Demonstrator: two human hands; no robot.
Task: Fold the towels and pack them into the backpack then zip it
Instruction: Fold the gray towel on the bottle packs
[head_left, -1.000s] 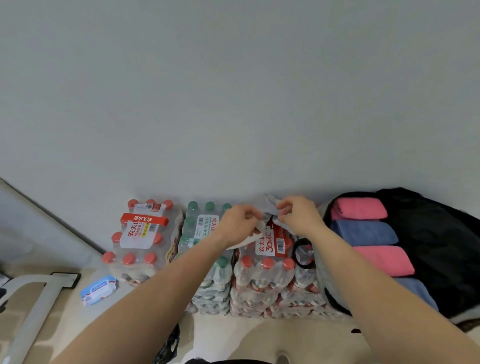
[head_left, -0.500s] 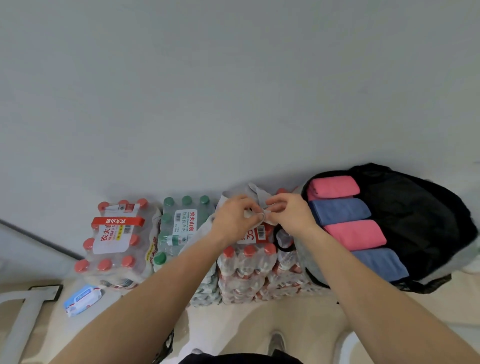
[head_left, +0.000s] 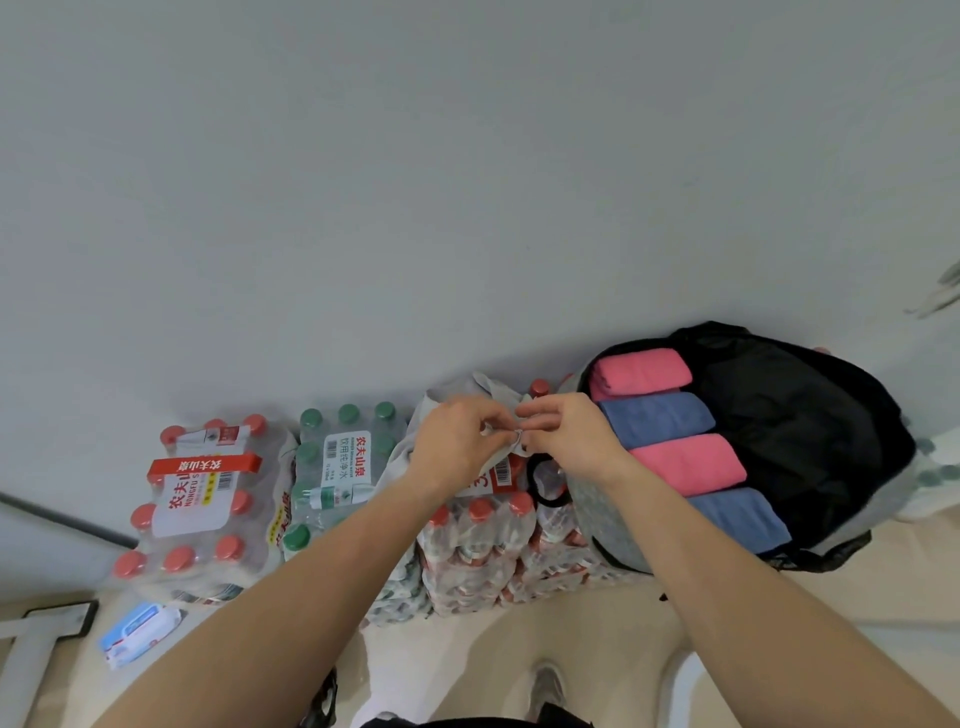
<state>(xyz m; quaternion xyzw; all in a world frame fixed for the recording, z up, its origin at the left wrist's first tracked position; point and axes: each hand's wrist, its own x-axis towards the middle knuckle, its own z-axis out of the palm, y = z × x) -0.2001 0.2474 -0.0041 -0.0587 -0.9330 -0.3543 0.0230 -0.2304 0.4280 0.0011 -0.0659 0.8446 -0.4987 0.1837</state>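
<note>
While both arms reach forward, the left hand (head_left: 460, 441) and right hand (head_left: 566, 436) meet close together, almost fingertip to fingertip, over a grey towel (head_left: 457, 387). The fingers of each hand are curled in, with thumb and fingertips pinching one small bunched corner of the cloth between them. That towel lies crumpled on top of shrink-wrapped packs of bottled water (head_left: 478, 530) stacked against a pale wall (head_left: 467, 182). Its loose end trails down to the left over the green-capped bottles, and it is too rumpled to tell its long axis.

Just to the right of the hands, a black backpack (head_left: 795, 431) lies on its back on the same packs, unzipped, with its opening facing up. Its length runs from the wall toward the person. Inside sit four folded towels (head_left: 657, 418), pink, blue, pink, blue, side by side and touching. Each one's long axis lies crosswise, left to right, slightly slanted.

On the floor (head_left: 597, 649) at lower left lies a packet of wipes (head_left: 137, 631), and a shoe (head_left: 545, 686) shows at the bottom.
</note>
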